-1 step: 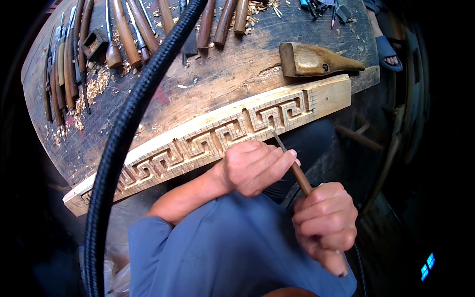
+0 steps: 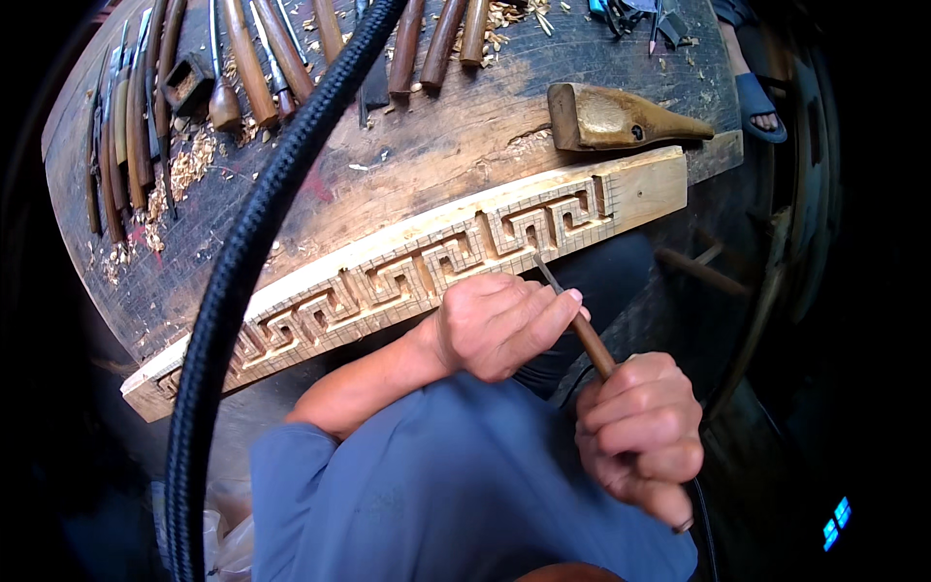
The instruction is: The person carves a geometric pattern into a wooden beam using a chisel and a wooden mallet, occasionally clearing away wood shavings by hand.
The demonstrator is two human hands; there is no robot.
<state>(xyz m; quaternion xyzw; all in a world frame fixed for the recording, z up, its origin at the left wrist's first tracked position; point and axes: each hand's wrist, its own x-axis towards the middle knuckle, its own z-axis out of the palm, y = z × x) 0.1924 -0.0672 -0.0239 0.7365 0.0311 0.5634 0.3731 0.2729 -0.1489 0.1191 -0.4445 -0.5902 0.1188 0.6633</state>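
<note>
A long pale wooden board (image 2: 652, 186), carved with a stepped key pattern over a pencilled grid, lies slanting along the near edge of the workbench. My right hand (image 2: 640, 427) is closed round the brown wooden handle of a chisel (image 2: 592, 347). Farther up, the fingers of my left hand (image 2: 499, 325) close on the chisel's shank, near the board's front edge. The blade's tip meets the carved face right of the middle. Behind the board's right end rests a thick wooden mallet (image 2: 621, 116).
Several wood-handled carving tools (image 2: 247, 63) line the far side of the workbench (image 2: 417, 165), among wood shavings (image 2: 189, 170) and a small dark box (image 2: 187, 85). A black braided cable (image 2: 247, 228) crosses the view at left. A sandalled foot (image 2: 761, 112) shows at far right.
My right hand has shifted slightly up and turned a little on the chisel handle. The left hand and the board look almost the same.
</note>
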